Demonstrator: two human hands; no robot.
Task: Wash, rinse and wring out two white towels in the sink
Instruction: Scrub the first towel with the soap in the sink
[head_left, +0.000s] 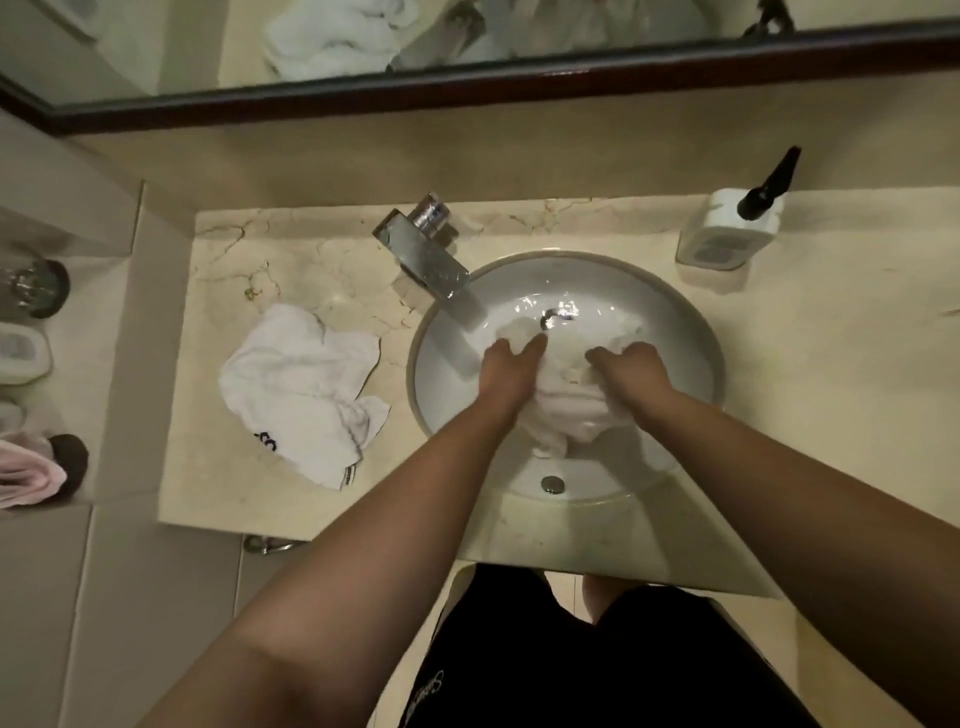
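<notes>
Fig.: Both hands worked one wet towel (563, 410) low in the sink (691, 332).

L hand (511, 364) lay w/ fingers extended, pressing the bundle's left side; R hand (631, 366) curled into the cloth, gripping its right side. Bundle ran approx. left-right between them, both equally near. Second towel (301, 395) lay crumpled on the counter (831, 364), left of the basin, nearer the L hand. Faucet (426, 249) overhung the rear-left rim; soap dispenser (727, 228) stood rear-right, well apart.

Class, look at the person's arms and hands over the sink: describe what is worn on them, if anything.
Both forearms are bare, with no sleeves in view. The left hand and right hand wear no gloves, and no watch or bracelet shows at the wrists. Rings cannot be made out. Lower down, dark clothing with pale script lettering is visible.
</notes>
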